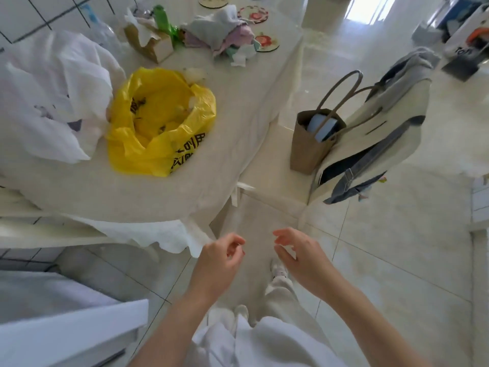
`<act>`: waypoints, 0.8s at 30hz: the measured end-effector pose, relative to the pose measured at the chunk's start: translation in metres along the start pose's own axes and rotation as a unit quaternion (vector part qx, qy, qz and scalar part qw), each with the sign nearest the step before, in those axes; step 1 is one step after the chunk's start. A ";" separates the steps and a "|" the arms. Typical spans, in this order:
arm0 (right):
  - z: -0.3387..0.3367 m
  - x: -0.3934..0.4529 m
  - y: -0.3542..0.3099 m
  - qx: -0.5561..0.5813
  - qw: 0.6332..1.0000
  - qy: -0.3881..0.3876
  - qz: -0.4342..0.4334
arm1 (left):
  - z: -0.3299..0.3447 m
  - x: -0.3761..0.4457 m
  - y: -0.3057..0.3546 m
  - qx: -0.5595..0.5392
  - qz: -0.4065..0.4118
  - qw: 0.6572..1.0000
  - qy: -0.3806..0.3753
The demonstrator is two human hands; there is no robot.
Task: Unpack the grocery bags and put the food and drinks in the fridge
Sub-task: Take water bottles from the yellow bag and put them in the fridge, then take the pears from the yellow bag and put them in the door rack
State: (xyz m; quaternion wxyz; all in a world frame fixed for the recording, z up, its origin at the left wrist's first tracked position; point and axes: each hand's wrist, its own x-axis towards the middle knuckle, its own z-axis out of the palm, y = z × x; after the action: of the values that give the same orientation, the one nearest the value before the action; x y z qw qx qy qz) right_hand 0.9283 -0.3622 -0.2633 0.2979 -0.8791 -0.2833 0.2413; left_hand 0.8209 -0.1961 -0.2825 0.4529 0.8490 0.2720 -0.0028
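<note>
Two hands over open floor, left hand (221,260) and right hand (301,258) loosely curled, holding nothing, yellow bag (161,123) gaping beside white bag (50,96) near tabletop (148,192) front edge, paper bag (312,139) on chair beyond corner.

My left hand (219,260) and right hand (304,260) hang side by side before me, apart, above the floor (397,247). The table (158,192) lies ahead to my left; on it the open plastic bag (161,123) sits just right of the cloth bag (53,96), touching it. The paper bag (309,144) stands right of the table, against the tote bag (378,133).
</note>
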 end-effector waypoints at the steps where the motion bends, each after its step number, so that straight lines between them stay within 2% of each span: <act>1: -0.006 0.014 0.003 -0.005 1.000 -0.014 -0.002 | 0.002 0.010 0.002 -0.005 -0.015 1.000 0.005; 8: -0.052 0.124 0.021 -0.059 0.989 -0.100 -0.095 | 0.012 0.082 0.030 -0.033 -0.119 0.990 0.071; 14: -0.091 0.214 0.009 -0.083 0.968 -0.161 -0.175 | 0.020 0.118 0.054 -0.053 -0.163 0.978 0.117; 20: -0.087 0.276 -0.010 -0.071 0.951 -0.189 -0.233 | 0.011 0.139 0.050 -0.090 -0.224 0.955 0.174; 24: -0.071 0.304 -0.027 -0.080 0.938 -0.212 -0.262 | -0.004 0.157 0.040 -0.097 -0.244 0.947 0.183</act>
State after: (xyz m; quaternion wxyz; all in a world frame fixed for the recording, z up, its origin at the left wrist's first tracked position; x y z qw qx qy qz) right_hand 1.1806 -0.1769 -0.2730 0.2121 -0.7230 -0.5789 0.3117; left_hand 0.9723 -0.1384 -0.2884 0.4609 0.6942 0.5485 0.0688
